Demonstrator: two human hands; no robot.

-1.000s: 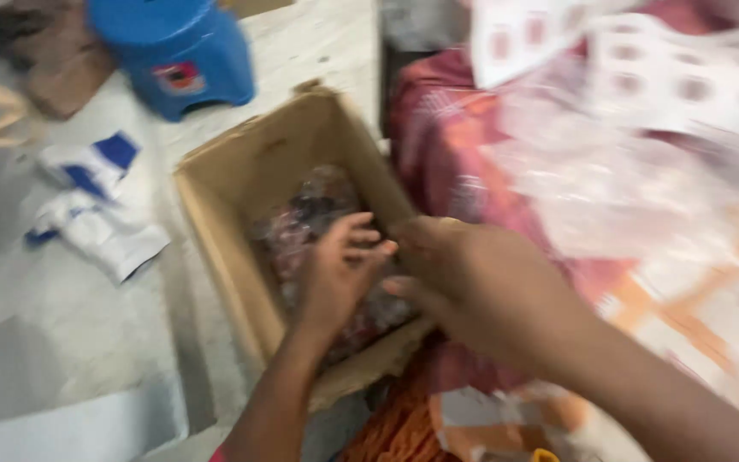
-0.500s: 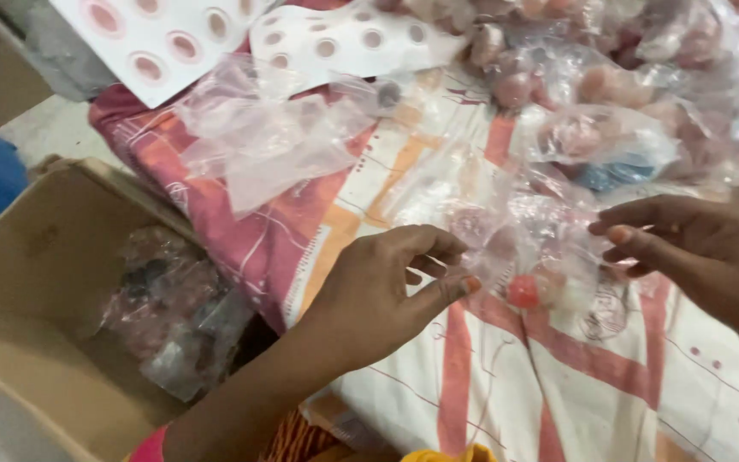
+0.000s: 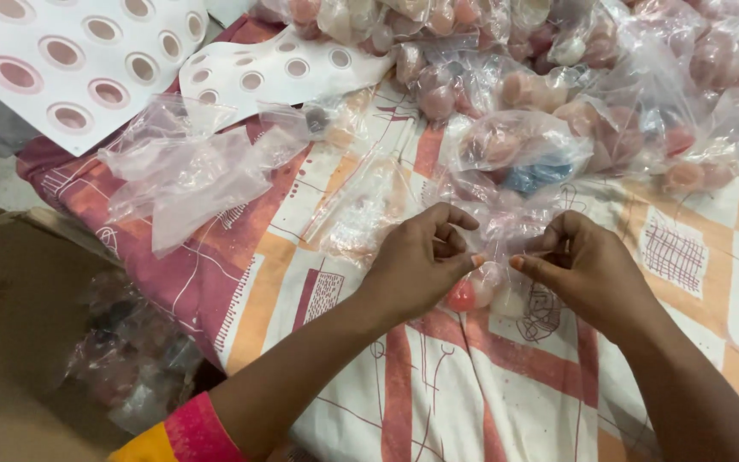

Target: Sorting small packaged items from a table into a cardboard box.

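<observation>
A small clear plastic bag (image 3: pixel 491 257) holding a few round pink and red pieces is pinched at its mouth between the left hand (image 3: pixel 421 261) and the right hand (image 3: pixel 579 265); the fingers of both are closed on the film, thumbs against forefingers. The bag is held just above the patterned cloth (image 3: pixel 438 385), near the middle of the covered surface.

Along the far edge a heap of filled clear bags (image 3: pixel 575 77) is piled, each stuffed with pale pink rounds; one bag just beyond the hands holds something blue (image 3: pixel 534 177). Empty crumpled bags (image 3: pixel 190 167) lie toward the left edge. At the far left corner two white sheets (image 3: pixel 87 60) punched with rows of round pink-rimmed holes are laid, the larger cut off by the frame.

Below the left edge an open cardboard box (image 3: pixel 10 291) is seen, partly cropped; filled bags (image 3: pixel 121 359) inside it are dim and hard to make out. A pink and yellow sleeve (image 3: pixel 183 432) is cut off at the lower edge.
</observation>
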